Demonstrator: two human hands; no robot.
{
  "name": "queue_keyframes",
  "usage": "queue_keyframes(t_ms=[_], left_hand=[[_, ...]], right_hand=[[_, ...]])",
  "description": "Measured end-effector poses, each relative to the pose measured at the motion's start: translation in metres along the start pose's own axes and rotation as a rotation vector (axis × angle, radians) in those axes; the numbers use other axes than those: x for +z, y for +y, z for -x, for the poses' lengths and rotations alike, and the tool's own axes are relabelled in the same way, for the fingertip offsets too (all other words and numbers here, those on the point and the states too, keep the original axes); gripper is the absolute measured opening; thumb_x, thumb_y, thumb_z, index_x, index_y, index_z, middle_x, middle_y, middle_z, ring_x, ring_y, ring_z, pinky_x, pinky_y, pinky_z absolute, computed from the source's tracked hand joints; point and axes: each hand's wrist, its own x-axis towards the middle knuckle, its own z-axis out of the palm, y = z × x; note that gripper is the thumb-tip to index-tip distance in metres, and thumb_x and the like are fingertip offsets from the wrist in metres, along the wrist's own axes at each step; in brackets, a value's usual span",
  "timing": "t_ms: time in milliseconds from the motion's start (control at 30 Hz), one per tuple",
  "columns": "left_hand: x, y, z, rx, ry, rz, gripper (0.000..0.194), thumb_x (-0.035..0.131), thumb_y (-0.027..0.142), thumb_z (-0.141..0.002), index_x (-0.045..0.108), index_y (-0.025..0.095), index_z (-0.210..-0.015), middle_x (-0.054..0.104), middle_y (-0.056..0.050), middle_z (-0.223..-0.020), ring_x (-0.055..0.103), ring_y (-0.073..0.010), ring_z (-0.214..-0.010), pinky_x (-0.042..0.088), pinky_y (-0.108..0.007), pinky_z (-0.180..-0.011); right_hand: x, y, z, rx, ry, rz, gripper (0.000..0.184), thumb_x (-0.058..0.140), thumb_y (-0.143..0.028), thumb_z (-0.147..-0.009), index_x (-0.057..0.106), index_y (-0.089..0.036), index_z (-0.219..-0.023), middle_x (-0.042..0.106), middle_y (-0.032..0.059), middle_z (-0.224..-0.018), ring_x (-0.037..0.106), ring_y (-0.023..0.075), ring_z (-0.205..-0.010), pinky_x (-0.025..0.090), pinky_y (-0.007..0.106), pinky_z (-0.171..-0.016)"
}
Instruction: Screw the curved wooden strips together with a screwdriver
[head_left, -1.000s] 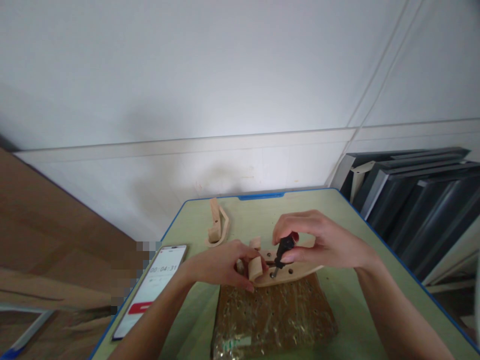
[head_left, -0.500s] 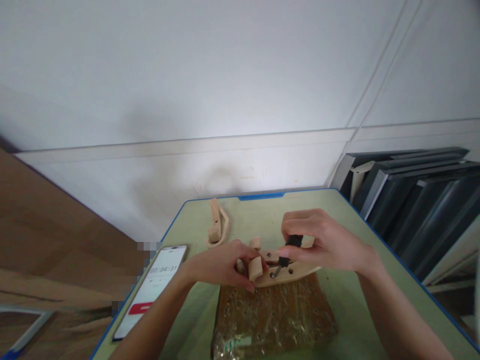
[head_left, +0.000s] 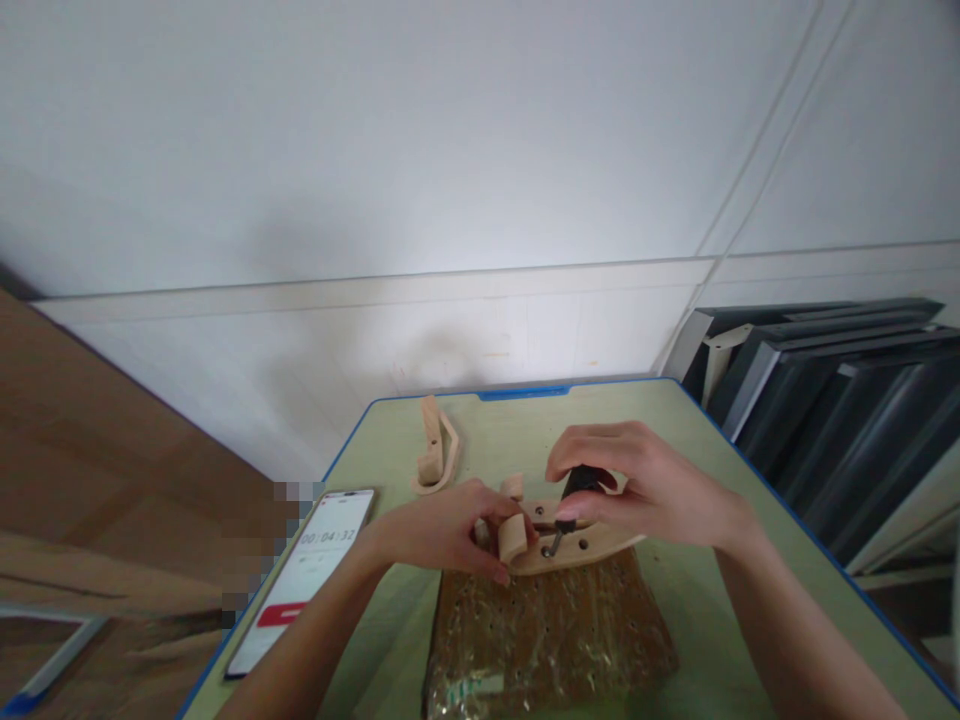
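A light wooden assembly (head_left: 596,549) with screw holes lies on the far part of a tape-covered brown board (head_left: 555,630). My left hand (head_left: 457,530) is closed around the rounded wooden block at its left end. In my right hand (head_left: 637,485) is a black-handled screwdriver (head_left: 579,487), gripped between thumb and fingers. Its metal tip meets a hole near the middle of the assembly, and the shaft leans to the right. Whether a screw sits in that hole is too small to tell.
Further back on the green table (head_left: 510,435) lies another wooden piece (head_left: 450,455) with a bent outline. A phone (head_left: 307,570) showing a running timer rests at the left edge. Dark panels (head_left: 832,390) lean beside the table on the right, and a white wall (head_left: 480,200) stands behind.
My right hand has turned the screwdriver: its fingers have shifted slightly left and the handle stands more upright. The left hand keeps its grip in the same place.
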Motion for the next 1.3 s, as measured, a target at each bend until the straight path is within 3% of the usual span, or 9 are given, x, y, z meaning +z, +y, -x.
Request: queue_keyframes(t_ms=[233, 500, 733, 1067, 1300], left_hand=[[0.001, 0.000, 0.000, 0.007, 0.020, -0.014, 0.032, 0.066, 0.036, -0.066, 0.061, 0.018, -0.093, 0.062, 0.001, -0.071, 0.056, -0.0104, -0.059, 0.037, -0.016, -0.050], [0.000, 0.000, 0.001, 0.011, 0.004, -0.017, 0.033, 0.066, 0.034, -0.067, 0.061, 0.018, -0.095, 0.064, -0.001, -0.077, 0.057, -0.0115, -0.062, 0.039, -0.016, -0.051], [0.000, 0.003, 0.000, -0.001, 0.008, 0.013, 0.033, 0.067, 0.033, -0.066, 0.062, 0.019, -0.095, 0.062, 0.001, -0.071, 0.057, -0.0101, -0.059, 0.039, -0.015, -0.050], [-0.001, 0.003, 0.000, 0.009, -0.009, 0.018, 0.038, 0.066, 0.037, -0.066, 0.060, 0.020, -0.100, 0.063, 0.000, -0.078, 0.055, -0.0106, -0.062, 0.039, -0.017, -0.053], [-0.001, 0.006, 0.001, -0.007, 0.007, -0.001, 0.037, 0.066, 0.034, -0.066, 0.061, 0.021, -0.100, 0.064, 0.000, -0.081, 0.055, -0.0109, -0.063, 0.038, -0.017, -0.054]], right_hand=[[-0.008, -0.001, 0.002, -0.101, -0.176, -0.280, 0.022, 0.045, -0.019, -0.085, 0.055, -0.010, -0.101, 0.060, 0.0066, -0.092, 0.054, 0.0083, -0.083, 0.040, 0.020, -0.074], [-0.019, -0.007, 0.008, -0.064, -0.314, -0.327, 0.029, 0.037, -0.012, -0.087, 0.050, -0.010, -0.113, 0.057, 0.0099, -0.105, 0.053, 0.0115, -0.094, 0.041, 0.025, -0.080], [-0.018, -0.002, 0.008, -0.052, -0.241, -0.297, 0.027, 0.038, -0.016, -0.088, 0.052, -0.012, -0.111, 0.062, 0.0067, -0.097, 0.057, 0.0089, -0.087, 0.041, 0.021, -0.074], [-0.014, 0.002, 0.009, -0.015, -0.096, -0.172, 0.021, 0.051, -0.030, -0.081, 0.057, -0.015, -0.095, 0.064, 0.0026, -0.085, 0.057, 0.0079, -0.077, 0.040, 0.019, -0.069], [-0.010, 0.005, 0.009, 0.077, 0.024, 0.086, 0.025, 0.051, -0.039, -0.079, 0.055, -0.015, -0.074, 0.055, -0.0013, -0.064, 0.048, 0.0071, -0.058, 0.033, 0.020, -0.056]])
